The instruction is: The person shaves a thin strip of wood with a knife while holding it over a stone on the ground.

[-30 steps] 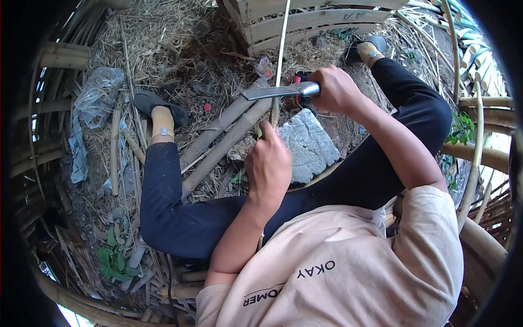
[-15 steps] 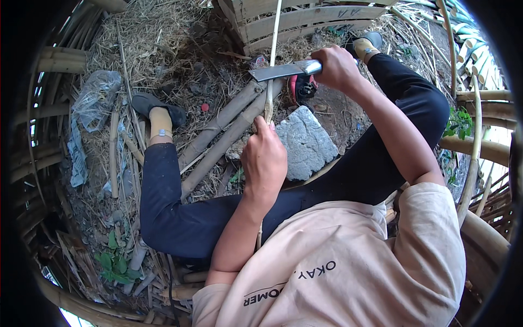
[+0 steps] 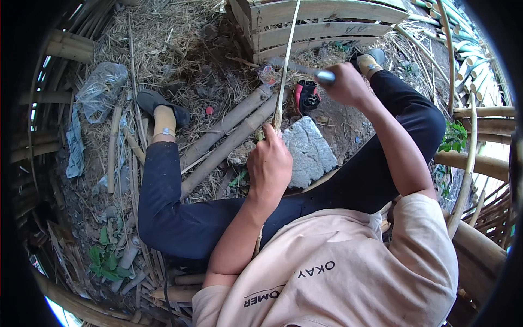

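Note:
My left hand (image 3: 271, 166) is closed round a long, thin bamboo strip (image 3: 286, 68). The pale strip runs from the far edge through my fist, and its near part shows beside my left forearm. To the right, my right hand (image 3: 348, 86) grips a large knife (image 3: 326, 77) with a shiny metal collar. Its blade is smeared by motion and points left across the strip; whether it touches the strip I cannot tell. A rough grey stone (image 3: 311, 155) lies just right of my left hand. My right fingers are partly hidden from above.
Two bamboo poles (image 3: 226, 150) lie on the ground left of the strip. Beyond them stands a slatted wooden crate (image 3: 327, 32). A red and black object (image 3: 306, 98) sits past the stone. A clear plastic bag (image 3: 102, 90) lies at left; cut bamboo (image 3: 479, 71) is piled far right.
The knife has swung so its tip points farther away, and my right hand has come slightly nearer. My left hand still grips the strip. The whole view has shifted a little.

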The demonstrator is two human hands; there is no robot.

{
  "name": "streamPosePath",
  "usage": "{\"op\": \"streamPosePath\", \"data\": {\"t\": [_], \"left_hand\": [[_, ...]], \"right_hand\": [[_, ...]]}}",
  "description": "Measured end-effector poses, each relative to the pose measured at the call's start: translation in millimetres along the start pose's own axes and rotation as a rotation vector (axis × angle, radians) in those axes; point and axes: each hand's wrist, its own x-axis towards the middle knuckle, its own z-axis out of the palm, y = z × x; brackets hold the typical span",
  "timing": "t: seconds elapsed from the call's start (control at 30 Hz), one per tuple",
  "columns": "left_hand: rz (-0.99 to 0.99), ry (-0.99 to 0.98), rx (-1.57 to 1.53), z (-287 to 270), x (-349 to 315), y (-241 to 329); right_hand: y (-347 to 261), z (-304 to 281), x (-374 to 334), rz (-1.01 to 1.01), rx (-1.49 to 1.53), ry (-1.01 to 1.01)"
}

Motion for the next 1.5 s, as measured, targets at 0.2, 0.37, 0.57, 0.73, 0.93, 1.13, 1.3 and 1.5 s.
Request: {"op": "streamPosePath", "data": {"t": [0.2, 0.37, 0.57, 0.73, 0.93, 1.13, 1.3, 1.5], "left_hand": [[-0.016, -0.012, 0.088, -2, -3, 6], [-0.022, -0.04, 0.113, -1, -5, 5], [-0.06, -0.024, 0.043, -3, -4, 13], [-0.044, -0.013, 0.023, -2, -4, 8], [-0.021, -0.041, 0.058, -2, -2, 7], [-0.01, -0.026, 0.176, -2, -6, 12], [-0.06, -0.046, 0.133, -4, -4, 15], [-0.048, -0.053, 0.168, -5, -9, 17]], "right_hand": [[-18, 18, -8, -0.199, -0.12, -0.051], [-8, 15, -2, -0.113, -0.161, 0.043], [25, -6, 24, 0.262, -0.274, 0.172], [45, -30, 16, 0.181, -0.151, 0.211], [-7, -15, -2, -0.065, -0.142, -0.022], [-1, 7, 4, -0.124, -0.144, -0.021], [4, 9, 12, -0.152, -0.207, 0.066], [57, -24, 39, 0.175, -0.189, 0.271]]}}
